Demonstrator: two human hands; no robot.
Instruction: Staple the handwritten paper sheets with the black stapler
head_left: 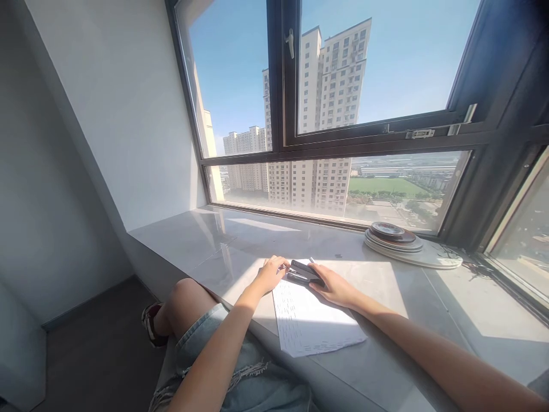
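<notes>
My right hand [332, 285] grips a black stapler [303, 272] from its right end, over the upper part of a sheaf of white paper [319, 323]. Between the stapler's dark upper and lower parts a silvery strip shows. A short pale piece [311, 260] sticks out by my right fingertips; its kind is unclear. My left hand [271, 274] is closed, fingers curled at the stapler's left end beside the paper's top left corner. What its fingertips pinch, if anything, is too small to make out. Rows of short dark marks run along the paper's left side and lower edge.
A pale stone window ledge [240, 240] carries the paper. Stacked round plates or boards [392, 236] stand at the right, by the dark window frame [458, 149]. My bent knee [184, 292] is against the ledge's front edge. A white wall [115, 103] rises at the left.
</notes>
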